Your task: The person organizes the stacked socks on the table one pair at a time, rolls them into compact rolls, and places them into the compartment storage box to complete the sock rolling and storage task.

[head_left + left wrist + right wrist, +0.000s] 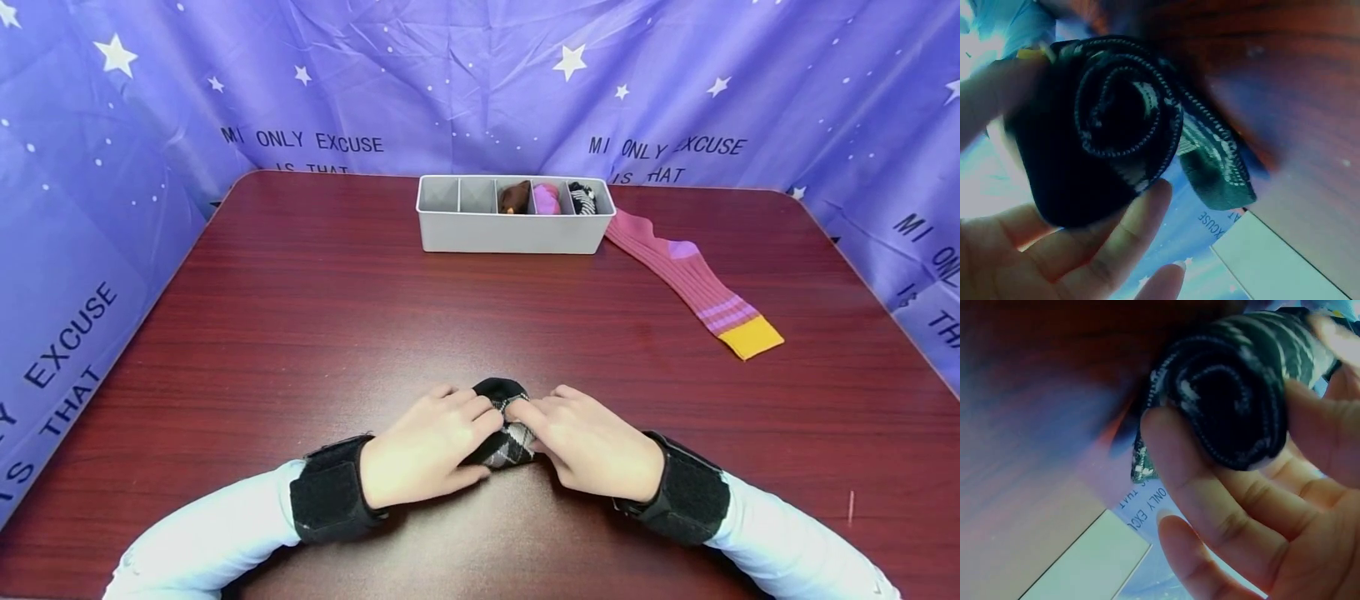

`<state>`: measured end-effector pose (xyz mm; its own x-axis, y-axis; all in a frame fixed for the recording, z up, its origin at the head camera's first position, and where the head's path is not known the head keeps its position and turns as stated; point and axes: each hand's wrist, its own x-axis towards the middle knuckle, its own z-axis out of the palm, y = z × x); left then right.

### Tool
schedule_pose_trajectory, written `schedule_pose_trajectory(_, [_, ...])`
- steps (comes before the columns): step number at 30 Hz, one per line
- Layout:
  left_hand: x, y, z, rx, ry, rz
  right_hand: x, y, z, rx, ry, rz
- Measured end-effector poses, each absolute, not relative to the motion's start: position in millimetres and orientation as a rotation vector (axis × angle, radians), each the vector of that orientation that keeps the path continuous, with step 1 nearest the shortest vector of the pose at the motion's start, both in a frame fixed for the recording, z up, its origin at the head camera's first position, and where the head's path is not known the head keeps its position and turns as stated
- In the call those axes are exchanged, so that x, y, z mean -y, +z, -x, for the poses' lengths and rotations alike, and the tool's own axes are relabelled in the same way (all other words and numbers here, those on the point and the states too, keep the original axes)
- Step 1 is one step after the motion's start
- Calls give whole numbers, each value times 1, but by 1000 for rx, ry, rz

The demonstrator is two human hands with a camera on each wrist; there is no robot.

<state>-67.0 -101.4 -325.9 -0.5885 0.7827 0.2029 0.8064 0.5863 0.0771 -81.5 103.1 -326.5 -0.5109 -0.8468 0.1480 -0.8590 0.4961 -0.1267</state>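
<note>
Low over the front middle of the table, both hands grip a black, grey and white argyle sock [510, 447] that is rolled up. My left hand [430, 448] holds the roll's left end, and my right hand [597, 447] has the opposite end. The left wrist view looks into the coiled end of the rolled sock [1116, 106], with thumb and fingers around it and a loose flap sticking out past the coil. On the other side, the spiral of the rolled sock [1229, 412] sits between thumb and fingers in the right wrist view.
A grey divided box [513, 233] stands at the table's back; its three right compartments hold a brown bundle [514, 198], a pink-purple bundle [547, 200] and a black-and-white bundle [582, 200]. A flat pink sock [686, 279] with a yellow end lies right of it. A purple starred curtain surrounds the table.
</note>
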Motion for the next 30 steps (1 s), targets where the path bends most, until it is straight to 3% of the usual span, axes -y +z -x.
schedule_pose_trajectory(22, [106,-327,76,2917,-254,1185,-100,-322,85,2491,362,-1565])
schedule_pose_trajectory(30, [105,-329,76,2688,-428,1132,-101,-326,87,2475,365,-1563])
